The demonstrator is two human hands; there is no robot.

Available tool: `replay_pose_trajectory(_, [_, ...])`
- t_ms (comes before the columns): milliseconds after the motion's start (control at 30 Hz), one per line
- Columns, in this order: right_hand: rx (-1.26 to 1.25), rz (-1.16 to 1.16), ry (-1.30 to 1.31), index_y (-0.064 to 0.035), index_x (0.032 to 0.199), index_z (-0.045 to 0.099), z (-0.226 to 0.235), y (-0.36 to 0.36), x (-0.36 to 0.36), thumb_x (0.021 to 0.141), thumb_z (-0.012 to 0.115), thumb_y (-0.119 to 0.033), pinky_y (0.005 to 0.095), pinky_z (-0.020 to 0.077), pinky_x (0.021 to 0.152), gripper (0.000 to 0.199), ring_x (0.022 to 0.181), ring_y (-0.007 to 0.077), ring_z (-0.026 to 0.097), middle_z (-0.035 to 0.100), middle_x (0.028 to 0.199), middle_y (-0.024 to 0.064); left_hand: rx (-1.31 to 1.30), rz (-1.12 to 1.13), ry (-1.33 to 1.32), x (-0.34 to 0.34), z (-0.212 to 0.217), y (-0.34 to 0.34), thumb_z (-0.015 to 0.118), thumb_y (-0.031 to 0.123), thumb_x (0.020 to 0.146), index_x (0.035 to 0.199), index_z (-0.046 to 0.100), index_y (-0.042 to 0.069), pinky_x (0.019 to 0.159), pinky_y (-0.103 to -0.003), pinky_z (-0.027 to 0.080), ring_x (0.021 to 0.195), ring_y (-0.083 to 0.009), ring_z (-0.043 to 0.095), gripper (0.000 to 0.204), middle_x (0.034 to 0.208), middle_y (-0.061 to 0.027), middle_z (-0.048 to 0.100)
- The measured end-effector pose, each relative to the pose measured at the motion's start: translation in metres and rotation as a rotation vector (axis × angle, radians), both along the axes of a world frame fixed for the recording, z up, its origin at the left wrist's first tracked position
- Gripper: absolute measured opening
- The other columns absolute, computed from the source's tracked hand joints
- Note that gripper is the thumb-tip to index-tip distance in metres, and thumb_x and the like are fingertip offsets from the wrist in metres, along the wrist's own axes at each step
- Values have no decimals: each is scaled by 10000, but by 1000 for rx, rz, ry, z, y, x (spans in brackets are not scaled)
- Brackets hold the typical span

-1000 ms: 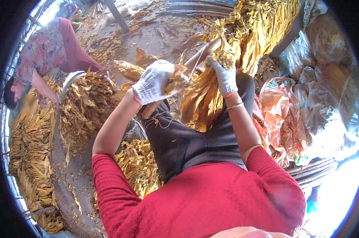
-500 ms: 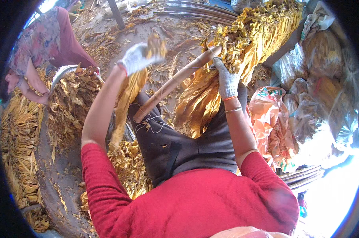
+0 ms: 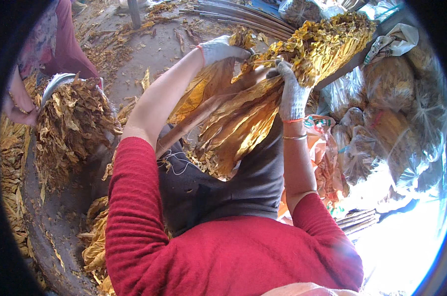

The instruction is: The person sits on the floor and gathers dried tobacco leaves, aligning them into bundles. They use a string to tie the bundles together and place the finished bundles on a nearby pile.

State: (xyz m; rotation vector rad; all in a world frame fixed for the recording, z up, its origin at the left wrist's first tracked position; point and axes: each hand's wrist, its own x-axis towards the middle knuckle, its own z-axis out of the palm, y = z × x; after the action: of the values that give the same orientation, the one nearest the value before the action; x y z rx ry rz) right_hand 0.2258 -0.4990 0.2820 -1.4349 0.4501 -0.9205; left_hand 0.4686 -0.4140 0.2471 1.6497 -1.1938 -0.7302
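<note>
Both my hands wear white knit gloves. My left hand (image 3: 222, 48) is raised at the top middle and grips a large dried yellow-brown leaf (image 3: 199, 91) that hangs down from it. My right hand (image 3: 291, 89) is closed around the stems of a bunch of dried leaves (image 3: 243, 123) strung along a long wooden stick (image 3: 204, 111). The stick slants from my lap up to the right. The bunch hangs over my dark apron (image 3: 218, 187). More yellow leaves (image 3: 327, 42) pile up just beyond my right hand.
Another person in pink (image 3: 46, 44) sits at the far left beside a heap of dried leaves (image 3: 70, 128). Clear plastic bags stuffed with leaves (image 3: 381, 128) fill the right side. Loose sticks (image 3: 243, 15) lie at the top. Leaf scraps (image 3: 95, 246) litter the dirt floor.
My left hand has moved right and up with its leaf, closing in on the right hand. The stick and hanging bunch now sit higher and closer to the camera.
</note>
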Motion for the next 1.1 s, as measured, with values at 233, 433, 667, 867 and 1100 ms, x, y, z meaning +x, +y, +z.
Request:
replay_pose_trajectory(233, [-151,29,43,-6,1115,725,24,-3,28,901,741,-62,285,557,815,222,889,116,698,752,1034,39,-50,-53,46,-24,19,9,895,334,766,1282,672,39,969,-339,515,1071,-186,651,635,1201,-89,725])
replay_pose_trajectory(433, [-582,72,132,-73,1113,744,24,37,28,896,774,-163,303,564,757,237,828,131,714,771,965,68,-62,6,-12,2,-28,-5,833,331,811,1308,660,28,1013,-330,481,1098,-210,651,607,1213,-118,722])
replay_pose_trajectory(667, [-977,-182,331,-26,1093,740,-28,73,10,880,794,-204,296,560,749,283,804,161,710,759,933,80,-10,-193,142,18,-45,6,846,502,747,1441,497,-71,1145,-372,405,1343,-304,529,965,1459,-238,550])
replay_pose_trajectory(867, [-323,81,95,13,1139,724,-88,79,-15,951,679,-23,266,563,862,196,1025,105,663,702,1245,79,139,-108,37,19,-74,2,844,493,709,1431,384,-177,1169,-384,346,1394,-347,424,1087,1480,-331,429])
replay_pose_trajectory(1100, [-306,117,13,25,1106,735,-88,81,-19,891,657,48,299,557,921,230,1040,160,697,737,1179,105,186,-60,-82,-12,-48,15,798,421,809,1369,526,-78,1024,-368,479,1197,-253,596,798,1332,-212,619])
